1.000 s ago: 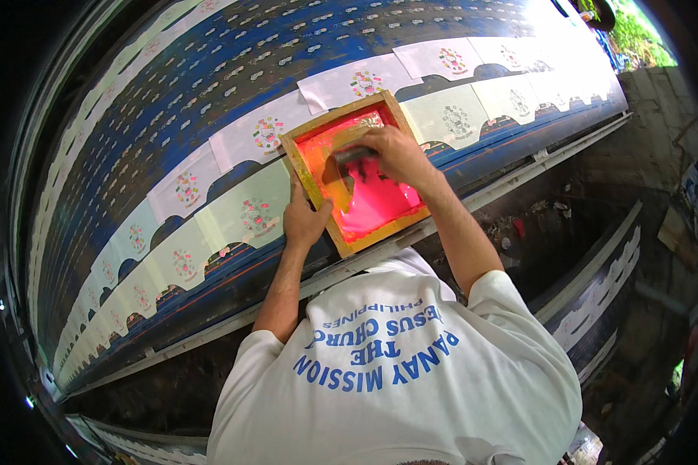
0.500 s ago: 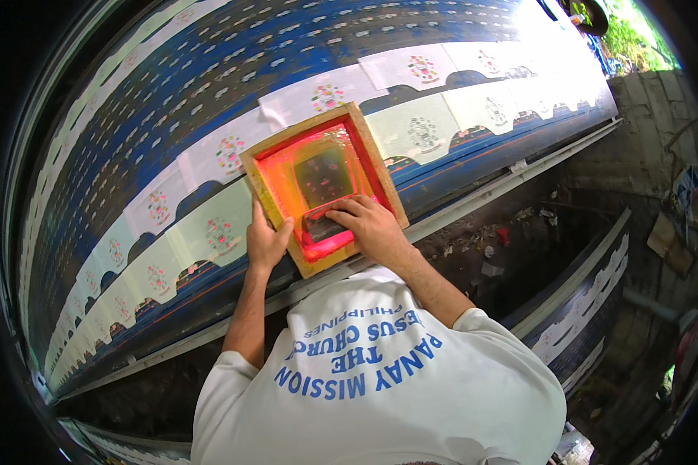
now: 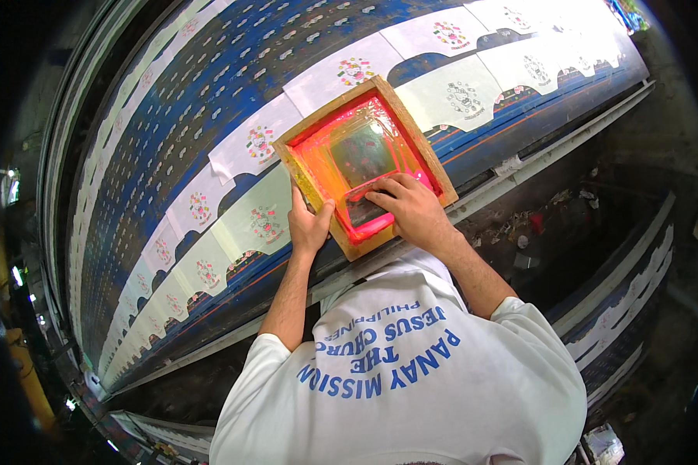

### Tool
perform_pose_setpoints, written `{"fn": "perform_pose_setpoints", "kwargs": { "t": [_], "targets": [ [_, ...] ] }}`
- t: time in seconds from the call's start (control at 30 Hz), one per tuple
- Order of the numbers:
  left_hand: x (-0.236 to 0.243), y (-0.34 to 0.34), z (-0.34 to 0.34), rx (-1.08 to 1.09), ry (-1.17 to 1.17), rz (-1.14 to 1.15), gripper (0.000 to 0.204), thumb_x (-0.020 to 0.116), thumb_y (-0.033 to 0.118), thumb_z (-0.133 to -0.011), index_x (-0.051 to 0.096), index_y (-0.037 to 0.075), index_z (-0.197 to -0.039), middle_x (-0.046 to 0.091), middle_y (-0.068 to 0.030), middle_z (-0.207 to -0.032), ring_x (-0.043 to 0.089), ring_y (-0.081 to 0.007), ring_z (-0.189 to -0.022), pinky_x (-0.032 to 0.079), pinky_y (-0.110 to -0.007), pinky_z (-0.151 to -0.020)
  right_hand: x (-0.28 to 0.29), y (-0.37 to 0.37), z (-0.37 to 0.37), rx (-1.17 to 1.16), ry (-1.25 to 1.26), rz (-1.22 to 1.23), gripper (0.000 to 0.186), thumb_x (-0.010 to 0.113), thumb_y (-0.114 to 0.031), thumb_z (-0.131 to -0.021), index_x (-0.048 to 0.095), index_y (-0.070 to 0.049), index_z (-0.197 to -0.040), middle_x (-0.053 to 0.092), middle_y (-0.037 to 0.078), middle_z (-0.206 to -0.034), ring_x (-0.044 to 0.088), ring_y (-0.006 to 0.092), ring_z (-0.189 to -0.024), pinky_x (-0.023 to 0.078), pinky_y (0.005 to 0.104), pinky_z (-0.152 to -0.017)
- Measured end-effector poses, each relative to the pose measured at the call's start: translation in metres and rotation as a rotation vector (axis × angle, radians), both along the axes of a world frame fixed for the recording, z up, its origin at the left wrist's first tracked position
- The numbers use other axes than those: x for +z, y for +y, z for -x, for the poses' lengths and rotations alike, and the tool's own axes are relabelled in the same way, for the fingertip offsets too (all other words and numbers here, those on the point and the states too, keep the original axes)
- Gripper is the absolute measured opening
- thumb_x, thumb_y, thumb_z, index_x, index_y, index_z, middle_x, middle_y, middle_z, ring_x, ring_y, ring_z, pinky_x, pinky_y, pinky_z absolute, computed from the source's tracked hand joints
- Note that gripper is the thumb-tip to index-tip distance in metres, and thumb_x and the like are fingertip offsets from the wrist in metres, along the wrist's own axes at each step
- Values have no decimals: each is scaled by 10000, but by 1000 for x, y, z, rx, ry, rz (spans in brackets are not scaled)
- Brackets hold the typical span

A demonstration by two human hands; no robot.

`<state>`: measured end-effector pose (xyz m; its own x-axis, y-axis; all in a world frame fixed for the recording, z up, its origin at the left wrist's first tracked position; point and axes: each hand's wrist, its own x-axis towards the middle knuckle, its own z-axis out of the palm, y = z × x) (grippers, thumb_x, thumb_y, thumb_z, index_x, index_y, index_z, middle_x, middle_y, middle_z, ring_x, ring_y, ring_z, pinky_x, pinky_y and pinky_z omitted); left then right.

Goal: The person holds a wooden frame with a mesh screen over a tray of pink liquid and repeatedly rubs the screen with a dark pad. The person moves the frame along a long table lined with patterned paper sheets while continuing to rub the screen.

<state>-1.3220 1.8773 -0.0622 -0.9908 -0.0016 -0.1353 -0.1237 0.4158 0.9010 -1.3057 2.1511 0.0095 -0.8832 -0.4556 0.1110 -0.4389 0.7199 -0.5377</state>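
A wooden screen-printing frame (image 3: pixel 413 138) lies tilted on the printing table, its inside smeared with bright pink, orange and yellow ink. My left hand (image 3: pixel 310 223) grips its left side, thumb on the rim and fingers along the outer edge. Inside the frame, at the end nearest me, my right hand (image 3: pixel 412 208) is closed on a dark squeegee (image 3: pixel 361 209). Pink ink surrounds the squeegee. Beneath the frame, a fabric piece is mostly hidden. Right of it lies a white cut fabric piece (image 3: pixel 477 81) with a dark outline print.
The long blue table (image 3: pixel 287 50) slopes away, with rows of printed fabric pieces (image 3: pixel 267 223) on both sides of the frame. A pale metal rail (image 3: pixel 551 151) runs along its near edge. Scraps (image 3: pixel 523 242) litter the dark gap at right, beside another table (image 3: pixel 613 325).
The whole scene has shifted right and slightly upward in the picture. On the table, the frame, both hands and the squeegee keep nearly the same places.
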Motion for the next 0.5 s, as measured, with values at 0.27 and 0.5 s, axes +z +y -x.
{"fn": "perform_pose_setpoints", "kwargs": {
  "t": [0.27,0.5],
  "targets": [
    [-9,5,2,-11,-8,-167,828,770,180,-968,374,-52,-1657,694,-185,-1432,707,-233,-1255,554,-394,-1109,-10,15,1,30,87,70,445,737,-21,-853,775,-68,-1294,708,100,-1343,641,331,-1287,554,446,-1136],
    [-4,9,1,8,3,-140,809,758,151,-963,392,-36,-1660,714,-172,-1406,717,-230,-1238,561,-390,-1095,13,20,35,174,-203,11,365,705,-3,-882,807,-64,-1228,744,141,-1245,682,343,-1217,571,462,-1073]
  ]
}}
